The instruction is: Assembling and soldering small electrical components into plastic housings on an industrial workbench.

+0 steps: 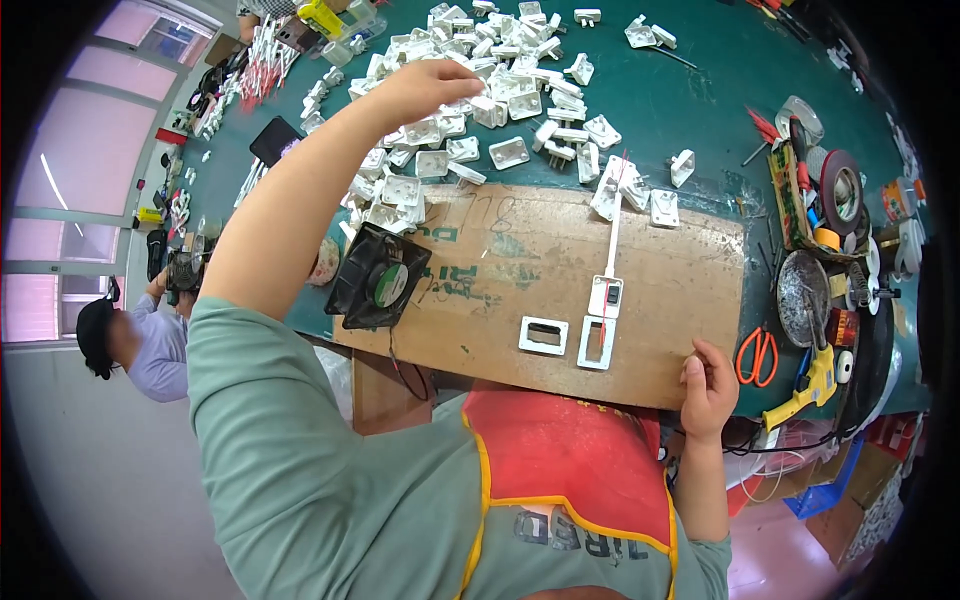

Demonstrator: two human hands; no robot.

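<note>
I logged left hand over white plastic pieces, upper centre, grip untellable, right hand lower right, fingers loosely apart; likely picking, next needing a clean pinch.

Counter: dark green
Plug pieces: white
Board: brown, green lettering
Fan: black, green centre
Apron: red, yellow edging
</note>
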